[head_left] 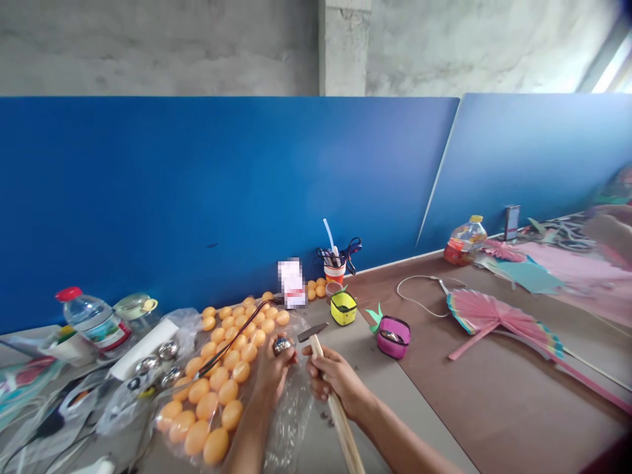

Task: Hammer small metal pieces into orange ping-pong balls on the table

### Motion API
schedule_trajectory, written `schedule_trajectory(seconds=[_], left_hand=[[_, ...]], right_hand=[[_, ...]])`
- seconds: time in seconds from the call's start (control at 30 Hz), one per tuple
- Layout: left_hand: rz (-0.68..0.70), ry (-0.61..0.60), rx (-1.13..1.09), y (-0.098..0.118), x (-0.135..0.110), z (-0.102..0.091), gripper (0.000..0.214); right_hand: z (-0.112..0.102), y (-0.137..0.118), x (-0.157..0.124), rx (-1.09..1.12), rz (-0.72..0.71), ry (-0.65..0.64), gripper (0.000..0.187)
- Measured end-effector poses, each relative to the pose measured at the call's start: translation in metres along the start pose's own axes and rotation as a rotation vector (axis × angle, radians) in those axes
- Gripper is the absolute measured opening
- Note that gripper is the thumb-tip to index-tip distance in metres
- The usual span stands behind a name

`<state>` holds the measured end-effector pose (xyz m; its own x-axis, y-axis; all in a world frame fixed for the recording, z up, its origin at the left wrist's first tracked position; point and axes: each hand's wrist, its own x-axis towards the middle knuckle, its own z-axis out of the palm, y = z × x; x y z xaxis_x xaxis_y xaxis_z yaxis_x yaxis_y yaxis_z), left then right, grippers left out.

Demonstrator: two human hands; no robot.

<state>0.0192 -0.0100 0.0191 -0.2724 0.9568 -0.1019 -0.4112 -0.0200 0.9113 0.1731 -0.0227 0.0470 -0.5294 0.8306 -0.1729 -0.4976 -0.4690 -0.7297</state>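
**A:** Head view, item one?

**B:** Left hand [270, 375]: fingers closed round a small shiny silver metal ball [282, 345], pinched at the fingertips just above the near edge of the orange heap.

**A:** Item two?

**B:** Right hand [336, 380]: fist wrapped round a hammer with a pale wooden handle [342, 421]. Its dark metal head sits just right of the silver ball. Close, but whether they touch I cannot tell.

**A:** Under the hands?

**B:** Grey table top [365, 368]. On it, a clear plastic bag [291, 408] spread flat, carrying a heap of orange table-tennis balls [222, 375]. More silver balls [160, 359] lie left of the heap.

**A:** Further stock?

**B:** Red-capped clear water bottle [96, 320], far left. Small yellow square box [343, 308] and magenta square box [394, 336] beyond the hammer, apart from each other. Orange cup of pens and scissors [336, 270] against the blue partition [197, 197]. Pink pleated paper fan [486, 315] on the brown board [494, 408], right.

**A:** Anyone else?

**B:** Another person's hand [609, 230] — far right edge, blurred.
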Motion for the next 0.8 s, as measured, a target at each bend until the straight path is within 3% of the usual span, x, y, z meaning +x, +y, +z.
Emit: schedule_trajectory(seconds=[0.17, 0.33, 0.8], left_hand=[[-0.088, 0.035, -0.153, 0.002, 0.001, -0.003, 0.043], [-0.085, -0.015, -0.212, 0.002, 0.002, -0.005, 0.037], [-0.191, -0.067, -0.302, 0.011, 0.001, -0.006, 0.05]], right_hand=[[0.001, 0.004, 0.001, 0.014, -0.009, -0.008, 0.042], [0.0, 0.007, 0.003, 0.005, 0.012, 0.0, 0.045], [0.005, 0.003, 0.0, 0.006, 0.01, 0.017, 0.042]])
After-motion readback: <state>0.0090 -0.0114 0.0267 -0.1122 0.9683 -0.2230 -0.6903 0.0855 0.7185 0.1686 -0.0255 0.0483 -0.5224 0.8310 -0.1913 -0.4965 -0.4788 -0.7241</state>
